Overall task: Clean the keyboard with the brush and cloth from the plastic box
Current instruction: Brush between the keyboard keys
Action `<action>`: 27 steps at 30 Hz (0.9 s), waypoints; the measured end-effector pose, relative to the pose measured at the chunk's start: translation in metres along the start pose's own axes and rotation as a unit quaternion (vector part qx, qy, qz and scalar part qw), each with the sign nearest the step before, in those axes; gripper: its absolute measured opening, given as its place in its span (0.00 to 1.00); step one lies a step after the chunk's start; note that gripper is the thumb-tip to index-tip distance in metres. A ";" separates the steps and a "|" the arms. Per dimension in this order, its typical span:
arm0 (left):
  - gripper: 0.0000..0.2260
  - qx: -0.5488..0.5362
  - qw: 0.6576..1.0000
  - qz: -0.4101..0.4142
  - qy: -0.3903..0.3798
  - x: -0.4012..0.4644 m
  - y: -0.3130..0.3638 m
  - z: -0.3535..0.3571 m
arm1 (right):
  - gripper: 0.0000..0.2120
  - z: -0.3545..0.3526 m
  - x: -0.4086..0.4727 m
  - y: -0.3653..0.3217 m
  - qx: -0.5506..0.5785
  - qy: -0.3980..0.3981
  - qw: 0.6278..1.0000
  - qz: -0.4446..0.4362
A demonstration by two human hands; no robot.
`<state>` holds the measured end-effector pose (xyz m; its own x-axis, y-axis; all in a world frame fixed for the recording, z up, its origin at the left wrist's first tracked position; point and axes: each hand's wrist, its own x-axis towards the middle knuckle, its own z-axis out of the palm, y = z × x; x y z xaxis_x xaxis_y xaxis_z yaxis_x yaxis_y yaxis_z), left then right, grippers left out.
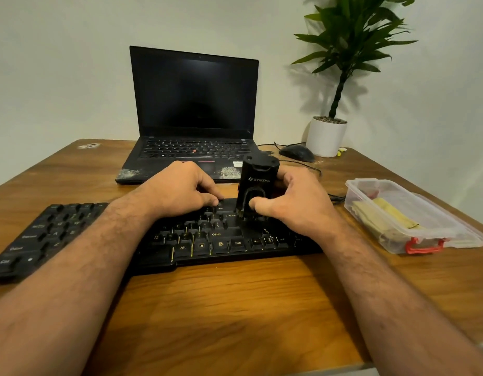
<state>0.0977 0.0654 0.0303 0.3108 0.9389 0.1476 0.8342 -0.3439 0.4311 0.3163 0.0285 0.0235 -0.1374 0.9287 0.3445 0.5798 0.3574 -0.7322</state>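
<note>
Forearms: both reach forward over the bare front of the surface [234,308] toward the keyboard [202,240].
Keyboard: lies flat near the front edge, long axis left to right, its left end angled toward the camera, key legends facing the person.
Left hand [178,189]: fingers curled down, tips pressing on the upper key rows.
Right hand [297,202]: fingers and thumb wrapped round the brush [258,185].
Brush: black block tool standing upright, long axis vertical, working end down on the keys near Enter; bristles not visible.
Box [435,226]: open, right of the keyboard, yellow cloth [384,215] inside.
Risk: hard downward pressure could pop a keycap; probably the keyboard could slide if the left hand eases off; a wide sweep right might knock the box.
</note>
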 end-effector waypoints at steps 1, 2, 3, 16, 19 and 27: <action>0.07 0.001 1.000 -0.001 0.000 0.000 0.000 0.000 | 0.19 0.000 0.000 0.001 -0.009 -0.001 1.000 0.003; 0.07 0.001 1.000 -0.002 0.000 0.000 0.000 0.000 | 0.18 0.001 0.002 0.003 -0.026 0.016 0.999 0.010; 0.07 0.000 1.000 -0.003 0.000 0.000 0.000 0.000 | 0.17 0.000 0.005 0.005 -0.046 0.045 0.998 0.020; 0.07 0.003 1.000 -0.003 -0.010 0.000 0.002 -0.002 | 0.17 -0.009 -0.002 0.003 0.042 0.027 0.997 0.058; 0.07 0.000 1.000 0.002 -0.012 -0.001 0.001 -0.002 | 0.18 -0.007 -0.008 -0.003 0.028 -0.035 0.998 0.046; 0.07 -0.008 1.000 0.008 -0.018 0.003 -0.001 -0.002 | 0.22 -0.012 -0.021 0.000 0.034 0.017 0.998 0.054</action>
<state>0.0965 0.0682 0.0318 0.3411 0.9319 0.1231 0.8212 -0.3592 0.4435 0.3289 0.0074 0.0231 -0.0489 0.9589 0.2796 0.5347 0.2616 -0.8036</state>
